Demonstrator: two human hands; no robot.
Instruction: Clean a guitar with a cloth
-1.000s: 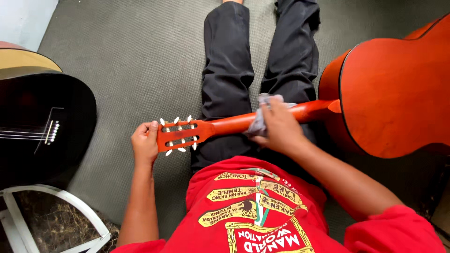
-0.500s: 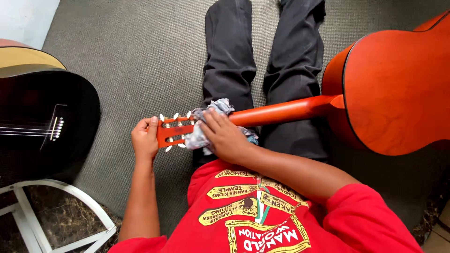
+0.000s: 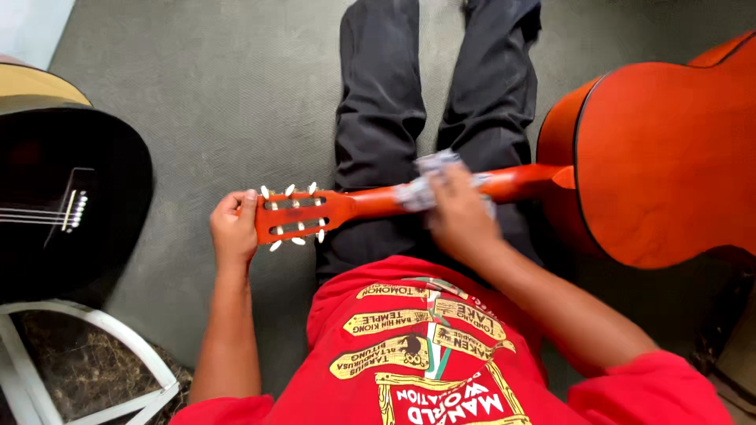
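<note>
The left hand (image 3: pixel 234 230) grips the end of the headstock (image 3: pixel 298 215) of an orange guitar (image 3: pixel 661 157), which lies back-up across the person's dark-trousered legs (image 3: pixel 378 102). Along the neck (image 3: pixel 378 201) from that grip, toward the body, the right hand (image 3: pixel 461 212) presses a pale cloth (image 3: pixel 421 185) against the neck; both are blurred. White tuning pegs (image 3: pixel 290 190) stick out just beside the left fingers. Beyond the left hand, well apart, a black guitar (image 3: pixel 63 205) lies on the grey floor (image 3: pixel 220 102).

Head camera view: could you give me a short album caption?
Left hand grips the orange wooden guitar at its headstock while right hand presses a crumpled grey cloth on the neck.
</note>
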